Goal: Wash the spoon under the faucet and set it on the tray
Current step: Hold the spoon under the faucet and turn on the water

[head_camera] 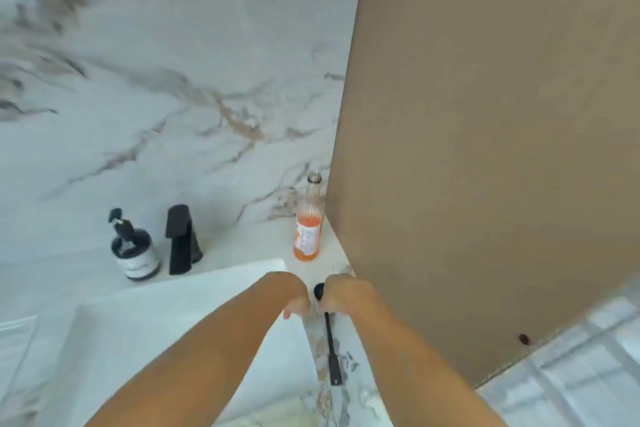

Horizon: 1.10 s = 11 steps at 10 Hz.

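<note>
A black spoon (331, 347) lies along the marble counter strip just right of the white sink (145, 329), bowl end far, handle pointing toward me. My right hand (344, 298) is curled over the spoon's neck just behind the bowl, fingers closed on it. My left hand (294, 295) hovers at the sink's right rim beside the spoon's bowl, fingers curled down with nothing visible in them. The black faucet (180, 239) stands behind the sink, with no water seen running. No tray is in view.
A dark soap pump bottle (135, 250) stands left of the faucet. An open bottle of orange liquid (308, 225) sits at the counter's back right corner. A tall brown panel (485, 149) walls off the right side. The marble wall is behind.
</note>
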Each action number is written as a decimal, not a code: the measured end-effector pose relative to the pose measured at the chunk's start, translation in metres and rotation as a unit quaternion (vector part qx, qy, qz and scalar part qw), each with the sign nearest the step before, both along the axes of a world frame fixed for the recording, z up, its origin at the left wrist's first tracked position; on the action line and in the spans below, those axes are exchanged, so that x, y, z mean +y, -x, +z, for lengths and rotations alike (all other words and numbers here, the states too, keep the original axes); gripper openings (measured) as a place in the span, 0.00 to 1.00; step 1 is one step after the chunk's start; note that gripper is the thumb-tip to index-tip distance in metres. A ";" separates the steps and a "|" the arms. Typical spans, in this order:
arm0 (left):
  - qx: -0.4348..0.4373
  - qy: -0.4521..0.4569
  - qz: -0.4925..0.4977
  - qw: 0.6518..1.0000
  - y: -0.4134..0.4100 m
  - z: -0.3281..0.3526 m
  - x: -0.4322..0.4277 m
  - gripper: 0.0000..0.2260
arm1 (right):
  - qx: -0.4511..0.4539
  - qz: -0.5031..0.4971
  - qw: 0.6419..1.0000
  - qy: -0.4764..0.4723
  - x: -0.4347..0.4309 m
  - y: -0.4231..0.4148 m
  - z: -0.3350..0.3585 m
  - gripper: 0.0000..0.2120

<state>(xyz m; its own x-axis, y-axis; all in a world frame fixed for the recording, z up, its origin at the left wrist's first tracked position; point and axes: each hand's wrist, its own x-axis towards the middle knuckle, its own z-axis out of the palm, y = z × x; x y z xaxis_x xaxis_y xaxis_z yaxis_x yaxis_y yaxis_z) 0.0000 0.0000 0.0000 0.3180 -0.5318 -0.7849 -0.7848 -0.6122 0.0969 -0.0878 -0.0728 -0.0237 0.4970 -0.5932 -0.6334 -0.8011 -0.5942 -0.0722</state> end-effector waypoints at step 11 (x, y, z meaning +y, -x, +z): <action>0.294 0.305 0.661 0.620 -0.175 -0.123 0.140 0.08 | -0.444 -0.236 0.840 -0.203 0.074 -0.240 -0.009 0.21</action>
